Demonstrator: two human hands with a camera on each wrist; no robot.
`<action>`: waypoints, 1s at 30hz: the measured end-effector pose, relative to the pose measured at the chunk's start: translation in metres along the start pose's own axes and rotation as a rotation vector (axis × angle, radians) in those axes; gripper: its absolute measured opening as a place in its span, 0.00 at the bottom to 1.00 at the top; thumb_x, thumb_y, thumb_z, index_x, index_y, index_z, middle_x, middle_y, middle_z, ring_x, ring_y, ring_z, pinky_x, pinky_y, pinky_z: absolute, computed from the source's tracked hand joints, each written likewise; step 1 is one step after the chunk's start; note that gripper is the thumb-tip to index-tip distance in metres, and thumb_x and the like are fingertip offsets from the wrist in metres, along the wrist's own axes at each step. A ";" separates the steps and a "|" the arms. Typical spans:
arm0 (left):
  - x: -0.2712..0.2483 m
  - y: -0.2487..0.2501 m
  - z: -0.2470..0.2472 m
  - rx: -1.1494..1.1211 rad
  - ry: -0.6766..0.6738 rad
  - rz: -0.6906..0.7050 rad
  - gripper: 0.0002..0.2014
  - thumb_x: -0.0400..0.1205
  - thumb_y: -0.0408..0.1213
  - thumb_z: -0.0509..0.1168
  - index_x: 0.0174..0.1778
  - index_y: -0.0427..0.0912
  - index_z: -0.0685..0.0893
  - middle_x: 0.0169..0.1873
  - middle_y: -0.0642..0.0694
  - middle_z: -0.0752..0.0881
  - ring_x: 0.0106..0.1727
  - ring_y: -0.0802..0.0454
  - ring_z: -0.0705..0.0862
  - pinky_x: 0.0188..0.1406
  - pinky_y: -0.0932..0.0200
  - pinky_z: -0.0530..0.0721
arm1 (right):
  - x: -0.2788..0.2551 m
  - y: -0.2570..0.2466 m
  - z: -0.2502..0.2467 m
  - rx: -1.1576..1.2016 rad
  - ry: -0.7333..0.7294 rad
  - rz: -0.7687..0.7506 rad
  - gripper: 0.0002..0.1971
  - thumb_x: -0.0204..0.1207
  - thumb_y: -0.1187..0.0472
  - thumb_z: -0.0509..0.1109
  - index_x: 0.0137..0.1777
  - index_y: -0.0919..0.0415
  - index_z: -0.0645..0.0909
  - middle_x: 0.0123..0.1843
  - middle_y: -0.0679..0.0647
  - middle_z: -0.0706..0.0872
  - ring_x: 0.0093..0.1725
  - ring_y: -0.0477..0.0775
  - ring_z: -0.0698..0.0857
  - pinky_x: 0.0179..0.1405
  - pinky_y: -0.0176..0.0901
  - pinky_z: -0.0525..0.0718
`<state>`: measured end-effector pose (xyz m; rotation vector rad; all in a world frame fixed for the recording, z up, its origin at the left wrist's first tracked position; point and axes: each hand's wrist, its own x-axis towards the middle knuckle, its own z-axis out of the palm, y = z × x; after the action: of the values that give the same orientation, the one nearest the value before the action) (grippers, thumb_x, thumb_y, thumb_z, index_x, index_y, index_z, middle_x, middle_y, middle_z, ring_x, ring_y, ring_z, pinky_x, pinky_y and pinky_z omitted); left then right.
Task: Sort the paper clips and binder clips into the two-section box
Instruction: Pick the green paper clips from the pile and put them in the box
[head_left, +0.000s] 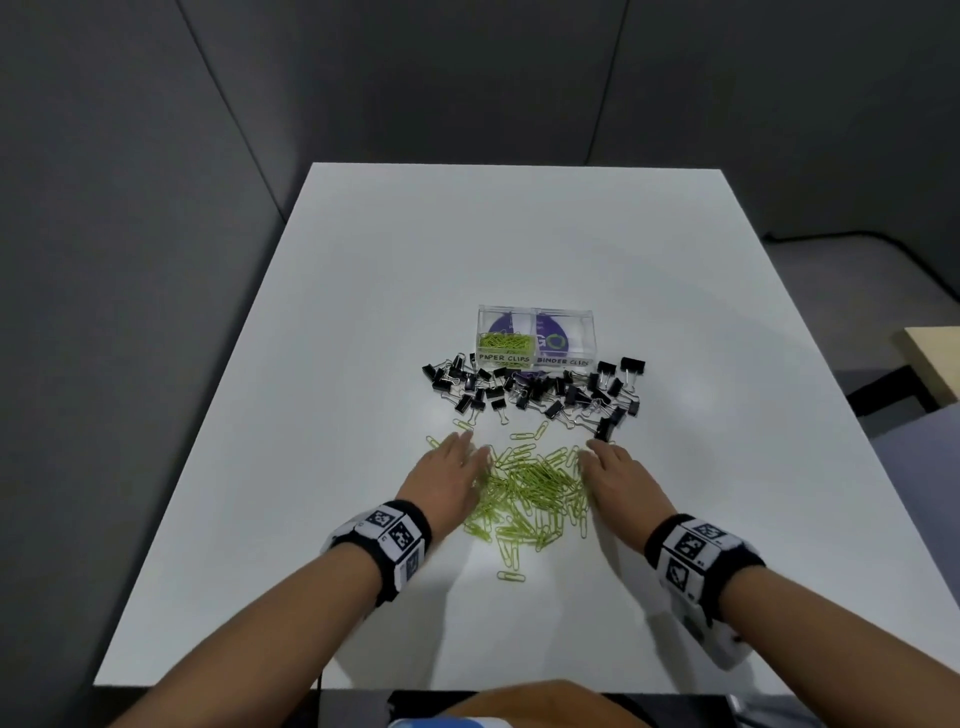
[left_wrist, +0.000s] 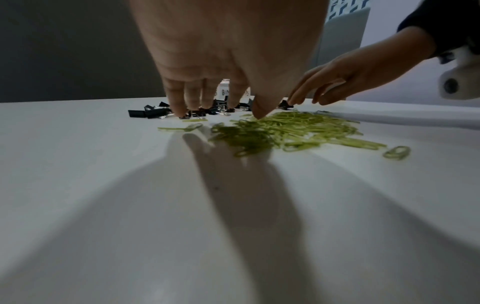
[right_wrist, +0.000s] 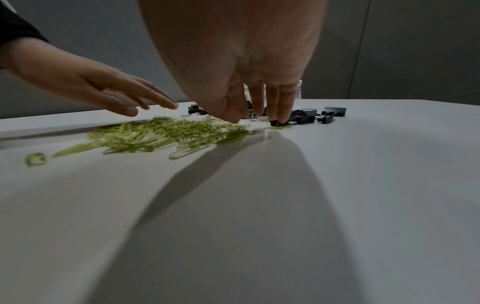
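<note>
1. On the white worktop lies a pile of green paper clips, close to the person.
2. Just past that pile is a bunch of black binder clips, right in front of the box.
3. The box is clear and has two parts. The left part says PAPER CLIPS and has some green clips in it. The right part says BINDER CLIPS, and no clips show in it.
4. The left hand is flat, with straight fingers, at the left side of the green pile. It holds nothing.
5. The right hand is flat too, with straight fingers, at the right side of the pile. It holds nothing.
6. Both hands wear black bands with black-and-white square marks.
7. Grey walls stand behind and to the left of the worktop.
8. A black cable lies on the grey floor at the right, near a bit of pale wood.
</note>
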<state>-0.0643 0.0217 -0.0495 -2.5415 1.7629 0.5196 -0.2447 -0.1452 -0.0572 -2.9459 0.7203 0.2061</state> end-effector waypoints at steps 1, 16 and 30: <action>0.000 -0.001 -0.004 0.008 -0.024 -0.045 0.28 0.87 0.45 0.51 0.82 0.43 0.52 0.83 0.38 0.51 0.84 0.41 0.52 0.82 0.49 0.56 | -0.001 0.003 0.002 0.025 -0.030 0.022 0.26 0.66 0.75 0.72 0.67 0.71 0.75 0.68 0.70 0.78 0.64 0.69 0.81 0.59 0.55 0.83; 0.019 -0.003 -0.004 0.028 -0.148 0.000 0.31 0.87 0.50 0.49 0.83 0.45 0.46 0.84 0.41 0.47 0.84 0.44 0.49 0.83 0.49 0.53 | 0.011 -0.029 -0.027 0.200 -0.243 -0.080 0.26 0.86 0.60 0.48 0.82 0.59 0.45 0.85 0.56 0.47 0.83 0.53 0.50 0.81 0.42 0.50; -0.004 -0.001 0.005 0.073 -0.167 0.081 0.30 0.87 0.53 0.48 0.83 0.48 0.47 0.84 0.46 0.48 0.85 0.45 0.47 0.82 0.48 0.51 | 0.012 -0.029 -0.010 0.104 -0.336 -0.205 0.50 0.62 0.30 0.27 0.82 0.58 0.44 0.84 0.57 0.49 0.83 0.56 0.51 0.81 0.46 0.49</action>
<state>-0.0657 0.0273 -0.0535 -2.3125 1.7969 0.6376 -0.2200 -0.1266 -0.0470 -2.7586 0.3698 0.6053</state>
